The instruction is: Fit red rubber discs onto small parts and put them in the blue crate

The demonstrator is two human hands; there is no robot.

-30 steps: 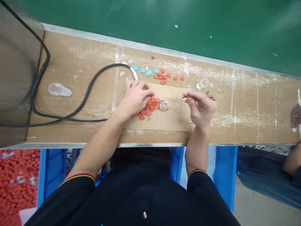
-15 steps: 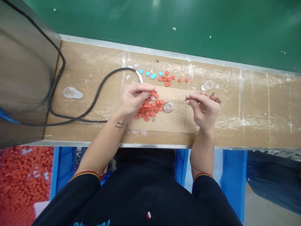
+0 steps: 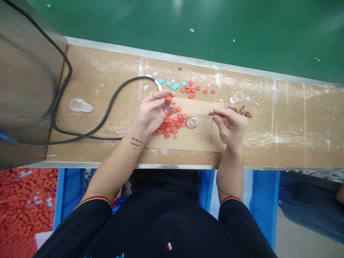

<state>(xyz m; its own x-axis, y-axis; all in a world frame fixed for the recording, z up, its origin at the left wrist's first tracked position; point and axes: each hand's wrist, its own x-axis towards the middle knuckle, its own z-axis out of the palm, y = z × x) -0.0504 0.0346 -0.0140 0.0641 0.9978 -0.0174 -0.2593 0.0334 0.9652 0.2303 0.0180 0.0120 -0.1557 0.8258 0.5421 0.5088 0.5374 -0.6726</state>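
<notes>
Wore a black short-sleeved top (image 3: 156,215) with red-and-yellow cuffs, near blue plastic bins (image 3: 70,193). Reached over a brown cardboard-covered table (image 3: 268,143), above a flat brown cardboard sheet (image 3: 199,141). Held a bundle of red, black and white strands (image 3: 243,111) in the narrow grip of the right hand (image 3: 232,125). Had a loose heap of round red discs (image 3: 170,125) just beside a small clear round piece (image 3: 191,122) on the sheet. Pinched a single small red disc (image 3: 168,98) in the equally narrow grip of the left hand (image 3: 153,113). Saw, farther off, flat blue discs (image 3: 175,86), more red ones, then a smooth green surface (image 3: 172,28)
</notes>
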